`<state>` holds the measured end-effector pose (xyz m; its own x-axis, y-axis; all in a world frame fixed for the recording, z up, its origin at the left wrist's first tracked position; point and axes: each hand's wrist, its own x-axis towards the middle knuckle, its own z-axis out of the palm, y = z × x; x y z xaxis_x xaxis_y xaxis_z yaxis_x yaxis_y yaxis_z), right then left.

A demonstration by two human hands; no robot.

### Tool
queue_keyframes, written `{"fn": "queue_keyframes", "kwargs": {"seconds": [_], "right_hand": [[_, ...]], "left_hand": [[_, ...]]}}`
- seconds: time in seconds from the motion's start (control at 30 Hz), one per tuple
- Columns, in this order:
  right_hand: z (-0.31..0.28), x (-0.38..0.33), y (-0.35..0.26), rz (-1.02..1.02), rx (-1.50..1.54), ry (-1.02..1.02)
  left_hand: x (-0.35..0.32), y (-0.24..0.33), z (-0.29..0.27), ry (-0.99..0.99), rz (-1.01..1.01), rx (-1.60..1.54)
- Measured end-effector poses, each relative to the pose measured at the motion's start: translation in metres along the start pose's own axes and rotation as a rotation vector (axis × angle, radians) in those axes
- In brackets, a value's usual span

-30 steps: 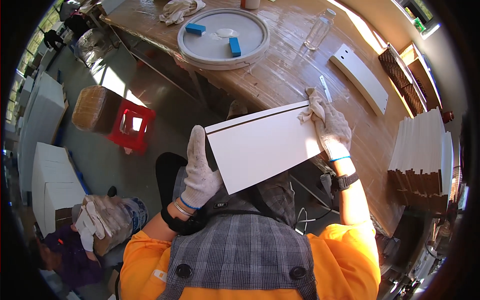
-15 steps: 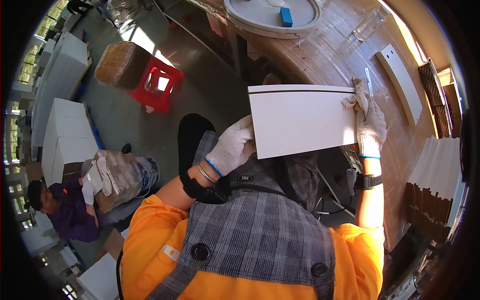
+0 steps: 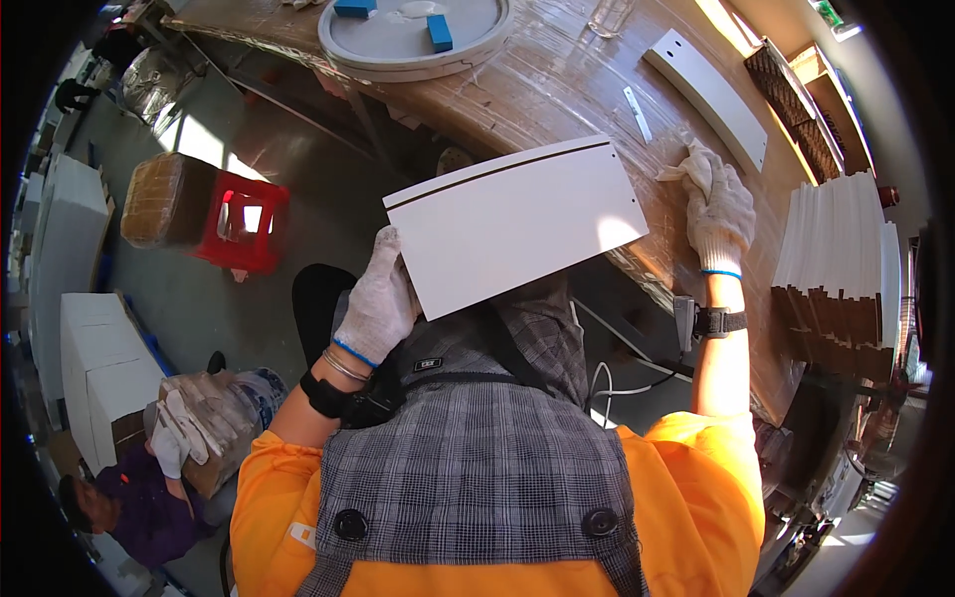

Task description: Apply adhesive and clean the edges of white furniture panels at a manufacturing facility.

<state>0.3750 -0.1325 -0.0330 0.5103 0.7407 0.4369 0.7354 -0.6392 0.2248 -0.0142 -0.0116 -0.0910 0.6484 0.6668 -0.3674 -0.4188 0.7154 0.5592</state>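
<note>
A white rectangular panel point(image 3: 512, 224) with a dark groove along its far edge is held flat in front of me, partly over the edge of the wooden table point(image 3: 557, 90). My left hand point(image 3: 376, 303), in a white knit glove, grips the panel's near left corner. My right hand point(image 3: 718, 204), also gloved, rests on the table just right of the panel, apart from it, fingers loosely bent and holding nothing that I can see.
On the table lie a round grey tray point(image 3: 413, 40) with blue blocks, a narrow white strip point(image 3: 708, 95) and a small metal piece point(image 3: 637, 111). Stacked white panels point(image 3: 841, 259) stand at right. A red stool point(image 3: 244, 224) and a seated person point(image 3: 149, 478) are at left.
My right hand has let go of the panel's right edge and now rests on the table. The panel has tilted, held by my left hand alone.
</note>
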Motion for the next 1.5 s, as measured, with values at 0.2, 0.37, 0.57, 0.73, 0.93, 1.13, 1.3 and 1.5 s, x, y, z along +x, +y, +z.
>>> {"fn": "queue_keyframes", "kwargs": {"seconds": [0.2, 0.37, 0.57, 0.73, 0.93, 1.13, 1.3, 1.5], "right_hand": [[-0.025, -0.029, 0.017, 0.009, -0.160, -0.048], [-0.047, -0.053, 0.006, -0.025, 0.369, 0.076], [-0.060, -0.026, -0.046, -0.322, 0.475, 0.174], [-0.064, 0.027, -0.126, -0.232, 1.033, -0.095], [-0.057, 0.107, -0.236, -0.388, 0.716, -0.121], [-0.041, 0.155, -0.315, -0.301, 0.203, -0.361], [-0.029, 0.164, -0.306, -0.363, 0.221, -0.310], [-0.033, 0.173, -0.260, -0.019, 1.608, -0.768]], "left_hand": [[0.006, -0.002, -0.007, -0.003, -0.108, -0.031], [0.008, -0.008, -0.010, 0.007, -0.115, 0.097], [0.000, -0.008, -0.015, 0.026, -0.086, 0.012], [-0.009, 0.001, -0.040, 0.022, 0.016, -0.088], [-0.008, 0.001, -0.068, 0.097, -0.006, -0.074], [-0.001, 0.001, -0.079, -0.006, -0.110, -0.145], [0.006, 0.004, -0.089, -0.002, -0.196, -0.166], [0.014, 0.007, -0.101, -0.010, -0.254, -0.192]]}}
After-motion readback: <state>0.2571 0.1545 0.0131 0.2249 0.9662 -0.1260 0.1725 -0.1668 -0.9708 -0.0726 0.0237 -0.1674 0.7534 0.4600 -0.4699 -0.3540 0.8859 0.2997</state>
